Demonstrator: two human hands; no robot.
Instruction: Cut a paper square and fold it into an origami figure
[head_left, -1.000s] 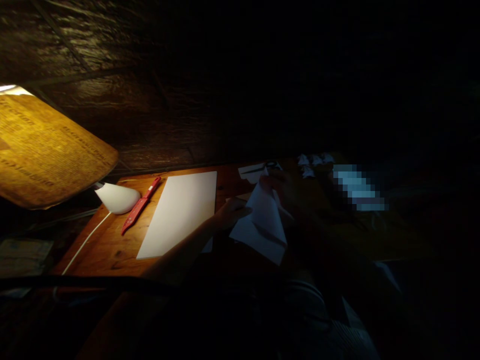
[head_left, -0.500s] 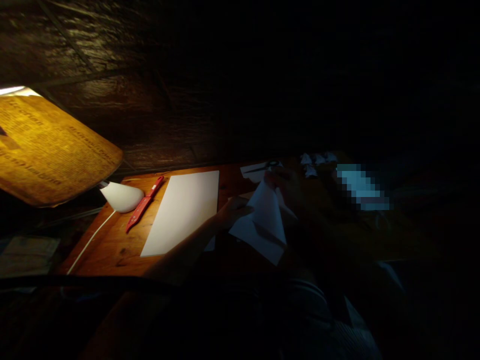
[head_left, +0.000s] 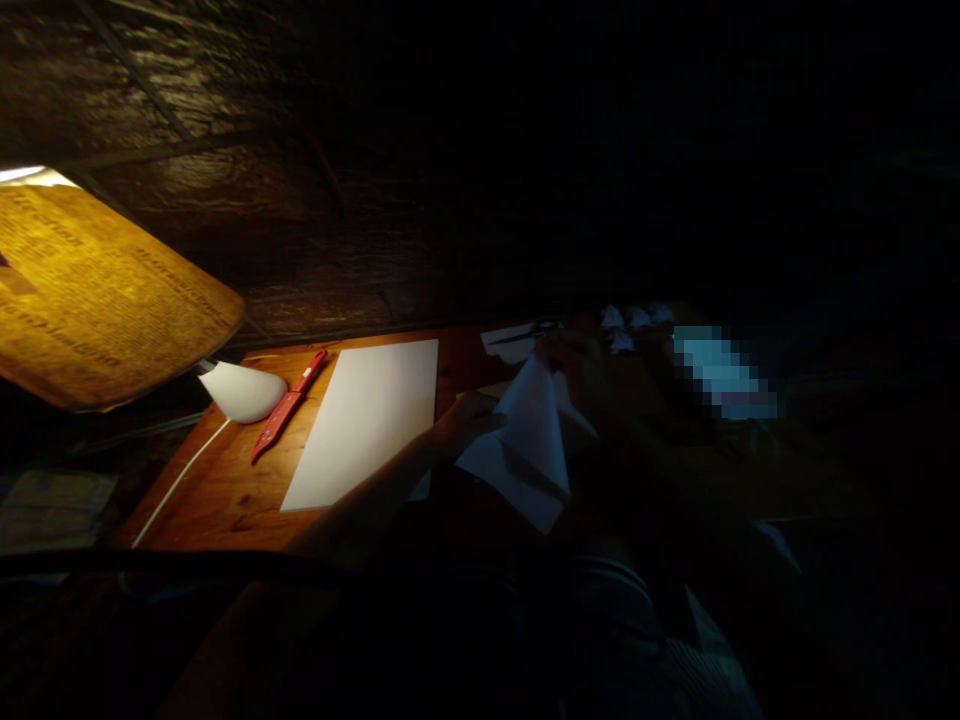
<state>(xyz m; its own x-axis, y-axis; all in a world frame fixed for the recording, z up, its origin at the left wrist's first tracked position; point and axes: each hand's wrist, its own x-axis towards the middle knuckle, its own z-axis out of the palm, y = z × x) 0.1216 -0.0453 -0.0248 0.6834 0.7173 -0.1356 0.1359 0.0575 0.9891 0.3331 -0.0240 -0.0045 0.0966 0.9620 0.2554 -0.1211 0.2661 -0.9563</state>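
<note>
Holding curled white paper sheet (head_left: 531, 430) over dim mid. of wooden table (head_left: 217, 495); pinching its L edge w/ L hand (head_left: 465, 415), top corner w/ R hand (head_left: 576, 362); keeping well R of red knife (head_left: 289, 408) & table lamp (head_left: 112, 290), nearer to flat white paper (head_left: 367, 420); just short of scissors (head_left: 534, 332), near crumpled paper bits (head_left: 611, 318).

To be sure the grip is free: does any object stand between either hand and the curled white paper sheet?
Nothing visible does: the left hand and right hand both hold the white paper sheet directly. The dark, long-bladed scissors lie beyond it, not between. Shadow partly hides the right hand.
</note>
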